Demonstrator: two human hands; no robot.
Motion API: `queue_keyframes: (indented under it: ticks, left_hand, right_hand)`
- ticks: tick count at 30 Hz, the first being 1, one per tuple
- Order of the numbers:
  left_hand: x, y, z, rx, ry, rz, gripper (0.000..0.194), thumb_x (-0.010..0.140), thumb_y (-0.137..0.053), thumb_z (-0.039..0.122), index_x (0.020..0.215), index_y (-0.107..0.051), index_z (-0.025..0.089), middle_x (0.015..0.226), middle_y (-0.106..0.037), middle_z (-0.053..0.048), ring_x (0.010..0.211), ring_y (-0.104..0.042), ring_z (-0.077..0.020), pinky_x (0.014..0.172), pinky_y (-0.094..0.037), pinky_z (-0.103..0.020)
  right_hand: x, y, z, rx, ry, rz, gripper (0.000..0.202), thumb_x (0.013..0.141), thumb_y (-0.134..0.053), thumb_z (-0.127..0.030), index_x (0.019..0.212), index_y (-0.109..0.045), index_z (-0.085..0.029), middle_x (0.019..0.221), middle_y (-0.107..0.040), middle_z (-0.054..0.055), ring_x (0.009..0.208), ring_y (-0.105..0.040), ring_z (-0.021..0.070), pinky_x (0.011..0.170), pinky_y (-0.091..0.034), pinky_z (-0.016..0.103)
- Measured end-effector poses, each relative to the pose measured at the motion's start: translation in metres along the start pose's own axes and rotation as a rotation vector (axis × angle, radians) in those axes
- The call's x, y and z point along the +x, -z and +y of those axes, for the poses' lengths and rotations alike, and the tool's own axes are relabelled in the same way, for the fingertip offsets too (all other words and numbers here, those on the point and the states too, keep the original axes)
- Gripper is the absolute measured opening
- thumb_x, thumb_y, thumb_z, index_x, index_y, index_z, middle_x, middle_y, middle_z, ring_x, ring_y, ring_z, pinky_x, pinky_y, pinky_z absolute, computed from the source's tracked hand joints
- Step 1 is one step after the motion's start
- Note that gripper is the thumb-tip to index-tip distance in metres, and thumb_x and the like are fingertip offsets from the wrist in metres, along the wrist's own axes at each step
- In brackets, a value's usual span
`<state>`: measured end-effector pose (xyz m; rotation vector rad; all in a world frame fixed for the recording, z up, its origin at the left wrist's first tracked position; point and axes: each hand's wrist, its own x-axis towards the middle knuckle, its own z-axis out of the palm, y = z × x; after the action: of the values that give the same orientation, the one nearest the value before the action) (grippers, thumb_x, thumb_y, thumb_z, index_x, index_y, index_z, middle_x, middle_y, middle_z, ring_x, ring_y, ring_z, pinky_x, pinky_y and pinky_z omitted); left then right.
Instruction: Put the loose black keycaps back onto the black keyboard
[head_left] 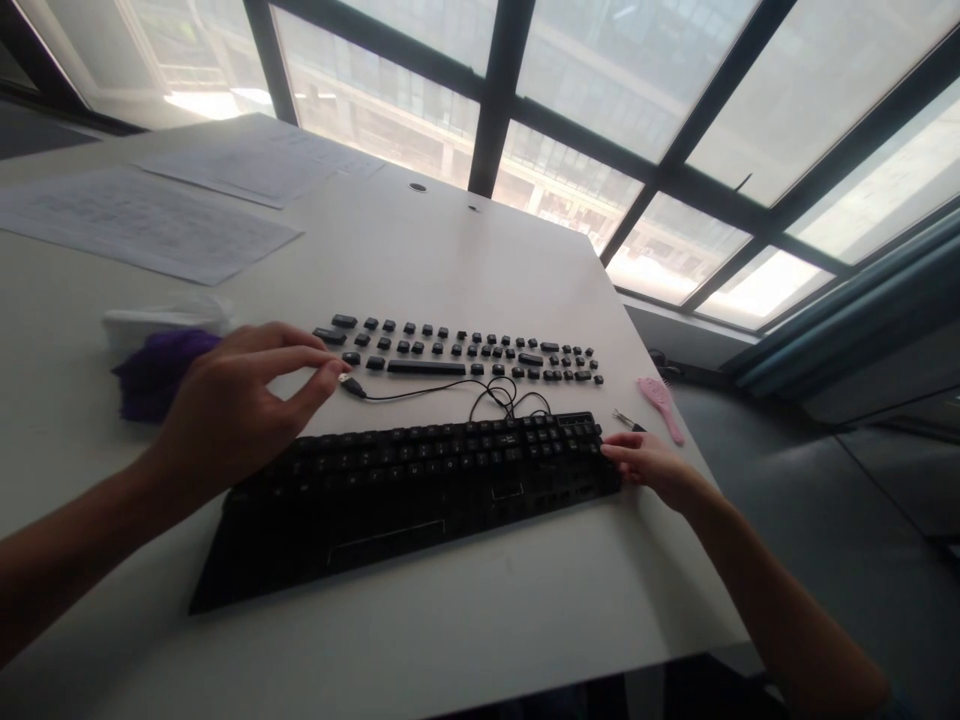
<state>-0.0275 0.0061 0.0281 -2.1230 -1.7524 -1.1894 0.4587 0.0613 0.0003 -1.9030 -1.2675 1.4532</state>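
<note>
A black keyboard (pixel 420 508) lies on the white table, its far rows capped and its near part bare, with pale outlined slots. Beyond it, loose black keycaps sit in rows, among them a long space bar (pixel 426 368). My left hand (pixel 244 390) hovers over the keyboard's left end, thumb and forefinger pinched beside a keycap (pixel 351 357) and the USB plug (pixel 351 384). Whether something is between those fingertips is hidden. My right hand (pixel 645 462) grips the keyboard's right edge. A thin black cable (pixel 420 394) runs from the plug into loops behind the keyboard.
A small metal-tipped tool (pixel 628 421) and a pink hairbrush (pixel 661 408) lie near the table's right edge. Left of the keycaps are a purple cloth (pixel 161 372) and a white packet (pixel 142 325). Paper sheets (pixel 142 220) lie at the far left. Windows stand behind the table.
</note>
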Motion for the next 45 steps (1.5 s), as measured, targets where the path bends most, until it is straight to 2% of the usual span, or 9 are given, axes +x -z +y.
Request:
queue_keyframes:
  ticks: [5, 7, 10, 11, 14, 17, 21, 29, 45]
  left_hand:
    - [0.0, 0.003, -0.005, 0.03, 0.006, -0.023, 0.033, 0.096, -0.054, 0.041, 0.089, -0.075, 0.016, 0.095, -0.07, -0.007, 0.089, -0.065, -0.0218, 0.086, -0.049, -0.035]
    - [0.0, 0.004, -0.007, 0.035, 0.005, -0.026, 0.034, 0.096, -0.054, 0.04, 0.089, -0.075, 0.015, 0.095, -0.07, -0.008, 0.09, -0.065, -0.0228, 0.086, -0.049, -0.036]
    - [0.001, 0.004, -0.007, 0.039, 0.009, -0.029, 0.034, 0.096, -0.053, 0.04, 0.09, -0.076, 0.015, 0.096, -0.071, -0.008, 0.091, -0.065, -0.0237, 0.085, -0.05, -0.036]
    - [0.001, 0.003, -0.007, 0.04, 0.01, -0.037, 0.035, 0.096, -0.053, 0.04, 0.09, -0.076, 0.015, 0.096, -0.071, -0.008, 0.091, -0.066, -0.0239, 0.085, -0.05, -0.036]
    - [0.001, 0.001, -0.006, 0.039, 0.005, -0.06, 0.035, 0.096, -0.053, 0.04, 0.09, -0.076, 0.014, 0.095, -0.07, -0.008, 0.089, -0.066, -0.0233, 0.084, -0.05, -0.035]
    - [0.0, 0.0, -0.006, 0.034, 0.004, -0.063, 0.036, 0.096, -0.053, 0.04, 0.09, -0.076, 0.013, 0.095, -0.07, -0.008, 0.087, -0.066, -0.0224, 0.084, -0.05, -0.035]
    - [-0.001, -0.001, -0.008, 0.044, 0.019, -0.077, 0.034, 0.096, -0.053, 0.039, 0.091, -0.076, 0.014, 0.097, -0.07, -0.008, 0.089, -0.066, -0.0222, 0.085, -0.05, -0.034]
    - [-0.001, -0.003, -0.008, 0.041, 0.029, -0.081, 0.033, 0.096, -0.053, 0.041, 0.089, -0.075, 0.017, 0.097, -0.071, -0.007, 0.088, -0.066, -0.0211, 0.083, -0.05, -0.034]
    - [-0.003, -0.003, -0.008, 0.026, 0.036, -0.087, 0.031, 0.094, -0.055, 0.04, 0.09, -0.075, 0.018, 0.098, -0.071, -0.006, 0.088, -0.067, -0.0211, 0.082, -0.05, -0.033]
  right_hand:
    - [-0.003, 0.005, 0.0, 0.055, 0.012, -0.112, 0.046, 0.069, -0.089, -0.045, 0.098, -0.073, -0.013, 0.069, -0.063, 0.0, 0.052, -0.05, 0.006, 0.047, -0.039, 0.018]
    - [-0.007, 0.005, 0.001, 0.003, 0.094, -0.039, 0.047, 0.071, -0.086, -0.05, 0.097, -0.073, -0.013, 0.074, -0.066, 0.002, 0.053, -0.051, 0.0077, 0.047, -0.038, 0.02]
    - [-0.018, 0.0, 0.002, -0.207, 0.41, 0.231, 0.039, 0.079, -0.079, -0.05, 0.094, -0.072, -0.015, 0.078, -0.068, 0.005, 0.061, -0.056, 0.0132, 0.051, -0.043, 0.025]
    - [-0.021, -0.003, 0.003, -0.29, 0.541, 0.282, 0.034, 0.083, -0.076, -0.047, 0.094, -0.072, -0.016, 0.082, -0.069, 0.006, 0.065, -0.058, 0.0149, 0.055, -0.046, 0.027]
    - [-0.029, -0.011, 0.004, -0.525, 0.835, 0.253, 0.02, 0.092, -0.068, -0.038, 0.1, -0.072, -0.02, 0.1, -0.07, 0.008, 0.075, -0.06, 0.0182, 0.063, -0.05, 0.032]
    - [-0.029, -0.017, 0.003, -0.686, 0.947, 0.212, 0.016, 0.095, -0.064, -0.029, 0.107, -0.071, -0.022, 0.109, -0.068, 0.009, 0.09, -0.063, 0.0225, 0.076, -0.054, 0.038]
    - [-0.023, -0.022, 0.001, -0.786, 1.028, 0.222, 0.01, 0.093, -0.064, -0.02, 0.101, -0.07, -0.022, 0.104, -0.067, 0.008, 0.099, -0.063, 0.0261, 0.088, -0.053, 0.043]
    - [-0.024, -0.021, -0.005, -0.838, 1.043, 0.23, 0.009, 0.094, -0.061, -0.015, 0.1, -0.065, -0.021, 0.104, -0.066, 0.01, 0.101, -0.061, 0.0275, 0.087, -0.054, 0.044]
    - [-0.018, -0.023, -0.01, -0.883, 1.084, 0.235, 0.012, 0.095, -0.06, -0.015, 0.097, -0.07, -0.021, 0.096, -0.068, 0.009, 0.093, -0.06, 0.0265, 0.08, -0.054, 0.042]
